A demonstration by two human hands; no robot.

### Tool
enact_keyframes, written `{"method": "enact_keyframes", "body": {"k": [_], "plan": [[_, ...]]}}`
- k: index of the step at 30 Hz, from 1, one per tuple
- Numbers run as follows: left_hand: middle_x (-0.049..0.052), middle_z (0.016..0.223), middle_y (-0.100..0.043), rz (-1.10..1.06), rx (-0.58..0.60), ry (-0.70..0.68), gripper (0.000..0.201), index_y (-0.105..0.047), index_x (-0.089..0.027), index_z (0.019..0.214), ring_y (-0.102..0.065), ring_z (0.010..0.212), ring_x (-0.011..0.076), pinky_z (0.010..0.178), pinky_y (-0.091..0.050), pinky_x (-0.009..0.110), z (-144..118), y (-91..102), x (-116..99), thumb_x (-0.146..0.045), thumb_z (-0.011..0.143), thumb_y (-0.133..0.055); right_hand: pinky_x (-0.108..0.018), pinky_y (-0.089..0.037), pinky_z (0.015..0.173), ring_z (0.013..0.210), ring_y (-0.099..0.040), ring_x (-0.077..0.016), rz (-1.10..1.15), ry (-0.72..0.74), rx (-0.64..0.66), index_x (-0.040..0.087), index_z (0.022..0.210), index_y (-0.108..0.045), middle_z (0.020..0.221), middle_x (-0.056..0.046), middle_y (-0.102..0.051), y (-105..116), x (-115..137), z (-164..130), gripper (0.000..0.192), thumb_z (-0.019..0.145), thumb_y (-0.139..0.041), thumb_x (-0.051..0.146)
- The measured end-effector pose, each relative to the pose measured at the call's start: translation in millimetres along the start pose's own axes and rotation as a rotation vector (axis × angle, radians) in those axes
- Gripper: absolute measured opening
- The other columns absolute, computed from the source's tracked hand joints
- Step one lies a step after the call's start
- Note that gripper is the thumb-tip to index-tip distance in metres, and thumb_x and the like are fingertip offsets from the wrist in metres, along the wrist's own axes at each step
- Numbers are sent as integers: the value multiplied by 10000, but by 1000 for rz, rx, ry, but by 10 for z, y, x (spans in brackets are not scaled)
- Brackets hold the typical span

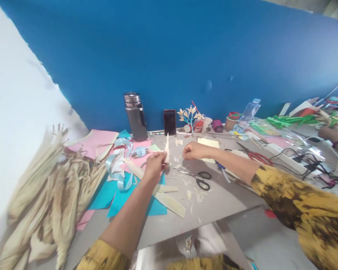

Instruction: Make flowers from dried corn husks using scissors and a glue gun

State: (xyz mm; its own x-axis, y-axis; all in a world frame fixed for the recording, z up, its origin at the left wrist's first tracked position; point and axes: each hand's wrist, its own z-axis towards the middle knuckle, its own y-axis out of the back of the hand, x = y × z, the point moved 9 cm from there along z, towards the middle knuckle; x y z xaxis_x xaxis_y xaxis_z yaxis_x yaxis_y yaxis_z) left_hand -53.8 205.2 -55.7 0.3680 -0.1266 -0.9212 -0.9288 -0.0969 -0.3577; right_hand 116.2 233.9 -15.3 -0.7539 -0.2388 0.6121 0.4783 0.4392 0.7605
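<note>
Left hand (154, 162) fingers pinch pale pointed husk strip (167, 148), upright. Right hand (192, 151) fisted, contents hidden. Strip's base obscured by fingers.

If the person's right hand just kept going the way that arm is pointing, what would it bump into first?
The right hand points leftward toward the left hand, so it would probably meet the pale pointed strip held upright there first, though depth is hard to judge.

**What I'm wearing**

From my head camera I see both my forearms bare. My left hand (154, 163) and right hand (192, 150) wear no gloves and no rings that I can make out. My sleeves (307, 210) are mustard yellow with dark blotchy patterning, pushed up toward the elbows.
</note>
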Motion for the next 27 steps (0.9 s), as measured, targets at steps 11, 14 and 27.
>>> {"method": "enact_keyframes", "body": {"k": [11,14,27], "plan": [[-63,486,-450,-8,16,-44,352,-542,-173,620,-439,417,64,417,-309,193,19,-2,16,-380,595,-826,-234,-352,554,699,-631,-176,-263,-71,-45,167,800,-719,796,-55,-732,-329,64,57,154,783,-717,321],[-65,495,-456,31,-3,-55,308,-556,-172,631,-476,440,73,445,-360,197,30,16,15,-352,596,-803,-237,-363,591,751,-628,-175,-259,-42,-136,167,791,-710,857,-57,-736,-219,112,-12,125,814,-672,284],[-30,585,-565,116,18,-44,200,-587,-156,656,-525,502,87,489,-416,207,-63,-24,-28,-202,549,-750,-346,-559,757,871,-661,-191,-112,-156,-280,123,1066,-663,1047,-72,-678,471,-210,237,247,957,-626,341]]}}
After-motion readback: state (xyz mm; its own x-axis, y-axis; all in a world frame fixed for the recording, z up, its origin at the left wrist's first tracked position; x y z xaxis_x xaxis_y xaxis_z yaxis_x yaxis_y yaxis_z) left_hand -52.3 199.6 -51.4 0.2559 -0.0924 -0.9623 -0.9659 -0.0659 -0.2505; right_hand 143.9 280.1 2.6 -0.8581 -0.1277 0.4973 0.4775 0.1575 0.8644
